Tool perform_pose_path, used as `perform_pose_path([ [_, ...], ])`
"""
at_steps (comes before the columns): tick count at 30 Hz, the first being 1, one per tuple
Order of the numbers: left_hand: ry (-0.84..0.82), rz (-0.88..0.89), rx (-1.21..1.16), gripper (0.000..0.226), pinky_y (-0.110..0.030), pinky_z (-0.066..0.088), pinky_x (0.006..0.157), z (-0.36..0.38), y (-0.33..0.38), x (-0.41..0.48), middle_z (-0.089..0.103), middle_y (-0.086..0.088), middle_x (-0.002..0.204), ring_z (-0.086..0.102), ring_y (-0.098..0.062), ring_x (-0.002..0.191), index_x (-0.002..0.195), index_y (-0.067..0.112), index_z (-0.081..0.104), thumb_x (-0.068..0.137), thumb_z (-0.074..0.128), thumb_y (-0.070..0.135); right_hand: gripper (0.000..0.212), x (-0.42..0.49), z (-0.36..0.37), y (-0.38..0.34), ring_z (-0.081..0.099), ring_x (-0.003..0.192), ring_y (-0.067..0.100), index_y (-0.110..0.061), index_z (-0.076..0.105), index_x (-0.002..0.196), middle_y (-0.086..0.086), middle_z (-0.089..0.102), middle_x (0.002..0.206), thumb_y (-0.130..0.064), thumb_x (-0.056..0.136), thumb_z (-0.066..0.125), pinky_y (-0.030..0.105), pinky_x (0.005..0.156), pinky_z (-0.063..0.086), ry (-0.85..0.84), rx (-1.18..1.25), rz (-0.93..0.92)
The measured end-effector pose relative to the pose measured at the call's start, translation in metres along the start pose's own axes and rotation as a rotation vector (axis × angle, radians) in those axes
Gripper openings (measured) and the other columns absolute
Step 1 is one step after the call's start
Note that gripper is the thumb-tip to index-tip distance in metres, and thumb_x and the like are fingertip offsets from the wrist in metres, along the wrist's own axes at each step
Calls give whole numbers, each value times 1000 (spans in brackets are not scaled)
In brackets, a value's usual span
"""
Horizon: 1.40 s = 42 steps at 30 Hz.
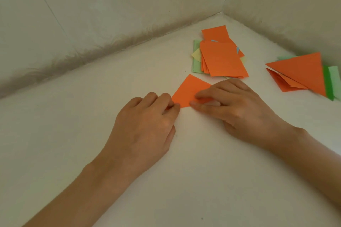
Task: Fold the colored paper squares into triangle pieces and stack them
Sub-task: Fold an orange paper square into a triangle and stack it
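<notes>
An orange paper piece [190, 89] lies on the white surface in the middle, partly folded into a triangle shape. My left hand [147, 121] presses its left corner with curled fingertips. My right hand [234, 105] lies over its right side, thumb and forefinger pinching the folded edge. Behind it sits a loose stack of unfolded squares [221, 59], orange on top with green, yellow and blue below. At the far right lies a stack of folded triangles [302, 73], orange above green ones.
The white surface [92, 116] meets pale walls [110, 14] at the back and right, forming a corner behind the paper stacks.
</notes>
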<state>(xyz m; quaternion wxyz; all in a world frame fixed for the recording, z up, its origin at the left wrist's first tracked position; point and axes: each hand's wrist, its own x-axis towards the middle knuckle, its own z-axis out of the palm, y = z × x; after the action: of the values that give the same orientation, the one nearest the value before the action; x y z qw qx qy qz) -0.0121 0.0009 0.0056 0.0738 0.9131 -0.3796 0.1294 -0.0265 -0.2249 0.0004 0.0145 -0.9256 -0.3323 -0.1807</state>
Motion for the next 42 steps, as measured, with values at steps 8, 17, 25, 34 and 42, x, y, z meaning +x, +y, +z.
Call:
perform_pose_path([
  [8, 7, 7, 12, 37, -28, 37, 47, 0, -1, 0, 62, 0, 84, 56, -21, 67, 92, 12, 71, 76, 37, 15, 51, -15, -5, 3, 45, 86, 25, -7, 74, 101, 7, 70, 102, 0, 76, 29, 36, 72, 33, 56, -27, 93],
  [17, 39, 50, 31, 39, -28, 39, 48, 2, -3, 0, 61, -1, 83, 55, -22, 66, 90, 11, 71, 75, 36, 12, 37, -6, -5, -3, 62, 91, 30, -2, 72, 99, 7, 71, 106, -1, 82, 39, 38, 74, 42, 211, -86, 149],
  [25, 34, 39, -27, 37, -33, 41, 55, 8, -1, 2, 56, -5, 88, 50, -24, 71, 112, 19, 66, 85, 40, 23, 40, -6, 8, -9, 66, 81, 33, -6, 72, 106, 14, 69, 108, -4, 84, 38, 36, 72, 48, 99, 51, 163],
  [34, -12, 46, 80, 40, -43, 44, 80, -3, -16, -8, 59, -10, 102, 54, -30, 85, 115, 22, 68, 90, 38, 32, 39, -5, 9, -8, 66, 78, 29, -9, 73, 103, 9, 70, 104, -4, 85, 38, 37, 69, 47, 135, 47, 160],
  [42, 38, -39, 12, 39, -38, 40, 80, -15, -24, -22, 60, -6, 98, 56, -28, 80, 91, 18, 75, 90, 40, 34, 37, -3, 7, -12, 66, 74, 30, -8, 74, 99, 9, 71, 102, -7, 83, 40, 37, 69, 49, 146, 69, 177],
])
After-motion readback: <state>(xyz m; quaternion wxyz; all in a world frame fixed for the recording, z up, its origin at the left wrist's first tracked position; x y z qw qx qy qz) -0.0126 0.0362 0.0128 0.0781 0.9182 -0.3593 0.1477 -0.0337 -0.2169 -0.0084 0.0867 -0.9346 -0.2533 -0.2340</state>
